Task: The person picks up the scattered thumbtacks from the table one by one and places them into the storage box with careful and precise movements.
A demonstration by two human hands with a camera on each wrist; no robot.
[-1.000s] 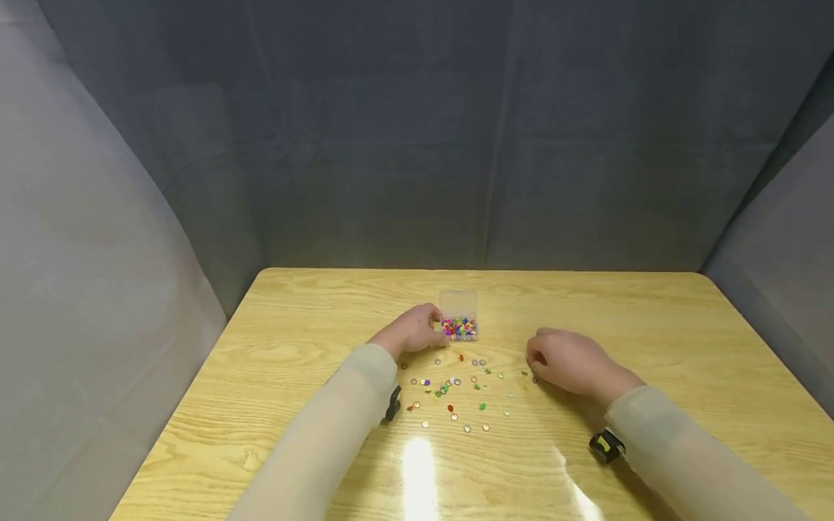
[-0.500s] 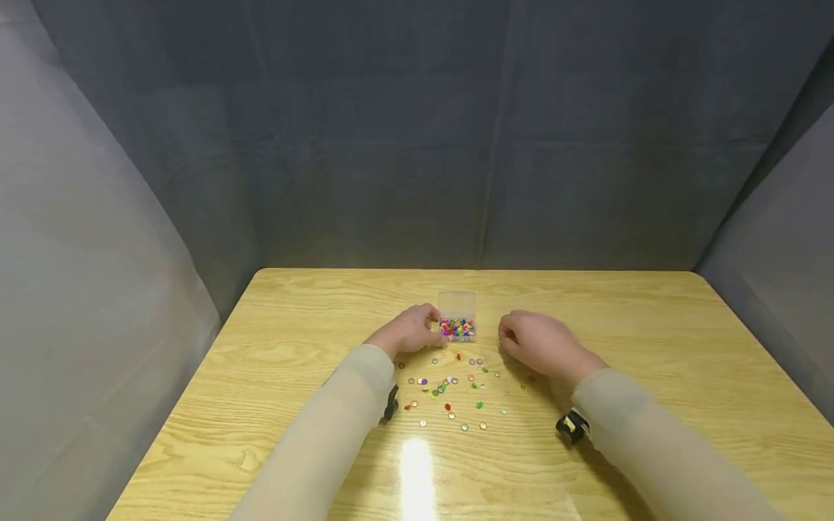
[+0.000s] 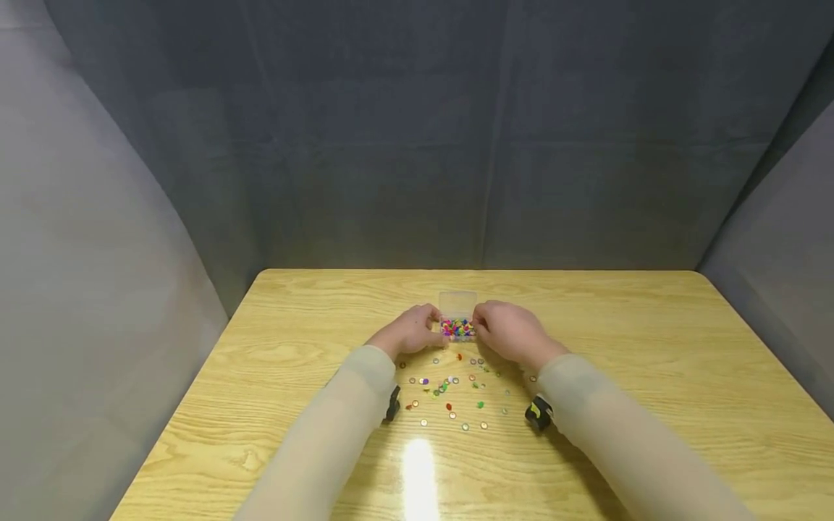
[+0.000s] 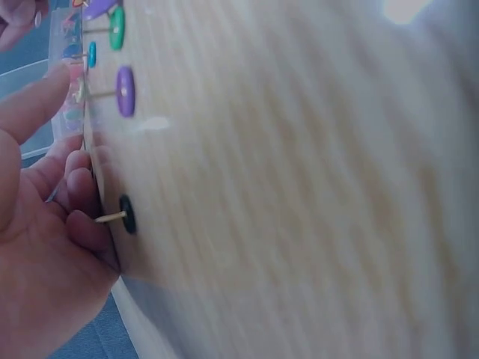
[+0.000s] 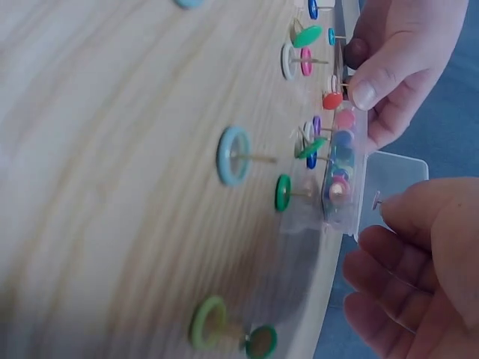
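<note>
Both forearms in beige sleeves reach fwd; left hand (image 3: 412, 331) curled, right hand (image 3: 507, 333) fingers bent w/ thumb-forefinger pinch, hands close together.

No text, label, brand, number or sign can be read anywhere. The clear box (image 3: 459, 324) of pins, the scattered pins (image 3: 449, 394) before it and the table (image 3: 651, 347) carry no writing.

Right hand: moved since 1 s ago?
Yes. The right hand went left and away across the table, from the loose pins up to the clear box.
</note>
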